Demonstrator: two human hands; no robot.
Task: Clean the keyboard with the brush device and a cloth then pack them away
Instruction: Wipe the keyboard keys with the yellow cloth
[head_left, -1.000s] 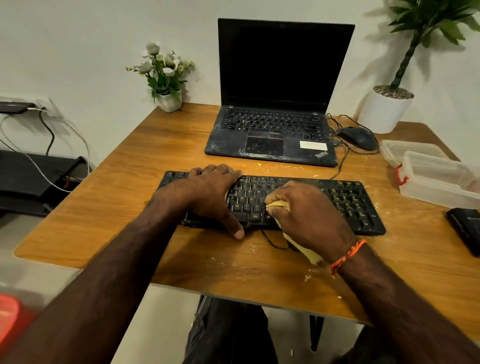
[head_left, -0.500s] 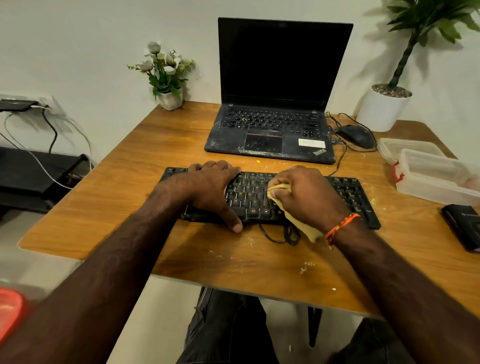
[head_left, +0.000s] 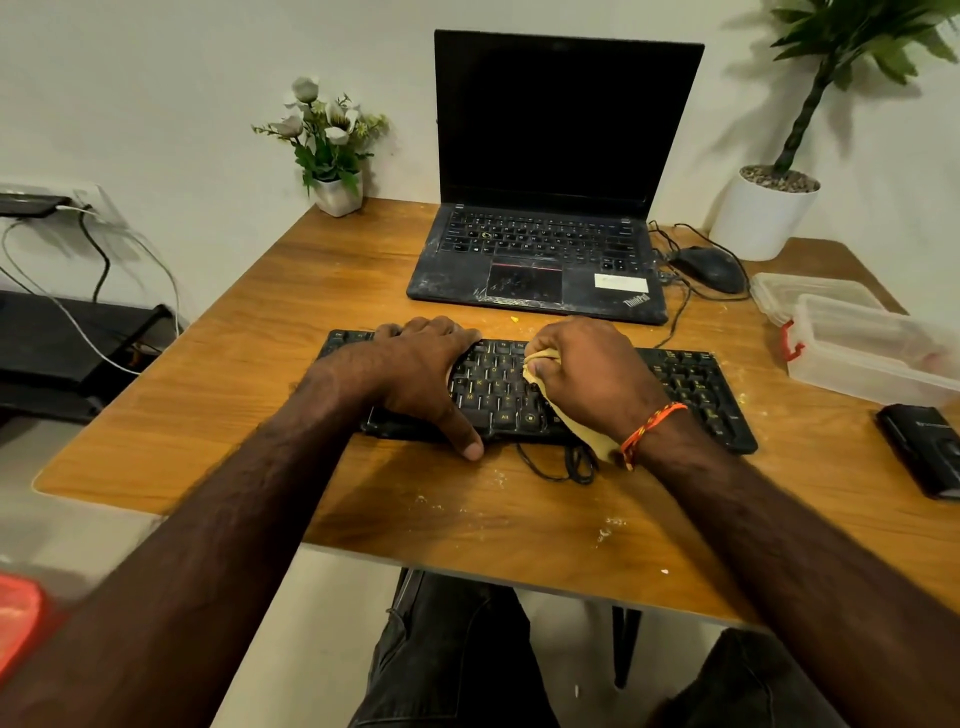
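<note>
A black keyboard (head_left: 675, 384) lies flat on the wooden bench (head_left: 234, 395), near the front edge. Its long side runs left to right, and its keys face up. Its black cord (head_left: 556, 467) curls on the bench just in front of it.

The left hand (head_left: 421, 374) lies flat on the left part of the keyboard. Its fingers are spread out and reach over the back edge. Its thumb sticks out past the front edge and touches the bench. It holds nothing.

The right hand (head_left: 587, 379) is curled into a fist around a yellow cloth (head_left: 582, 431). It presses the cloth down on the keys in the middle of the keyboard. A bit of cloth hangs out by the wrist, next to an orange wristband (head_left: 649, 428).

Behind the keyboard sits an open laptop (head_left: 545, 208) with a dark screen. A black mouse (head_left: 711, 267) is beside it. A clear plastic box (head_left: 872, 348) stands at the right. Small crumbs dot the bench.
</note>
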